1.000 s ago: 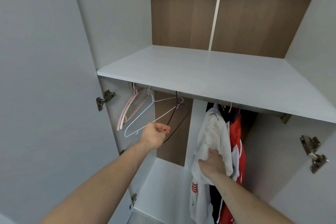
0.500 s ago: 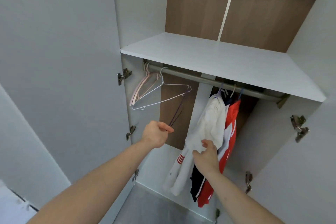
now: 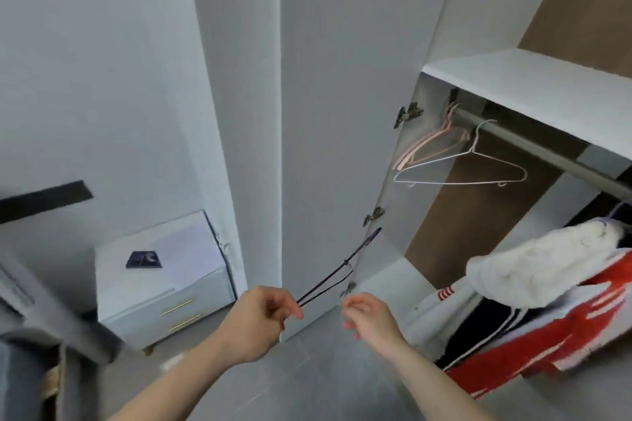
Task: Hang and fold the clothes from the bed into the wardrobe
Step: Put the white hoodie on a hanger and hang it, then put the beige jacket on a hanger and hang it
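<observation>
One dark hanger (image 3: 337, 275) in left hand (image 3: 260, 318)

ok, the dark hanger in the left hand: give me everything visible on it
The dark hanger is thin wire, dark purple or black, bare of clothing. It is off the rail, seen nearly edge-on, slanting up and right toward the open wardrobe door. Its hook end is uppermost. The left hand pinches its lower end. Nothing else touches it.

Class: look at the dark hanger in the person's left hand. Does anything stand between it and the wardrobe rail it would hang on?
Nothing visible does. The left hand holds the dark hanger in front of the open wardrobe, and the rail shows a bare stretch right of the white hanger.
</observation>
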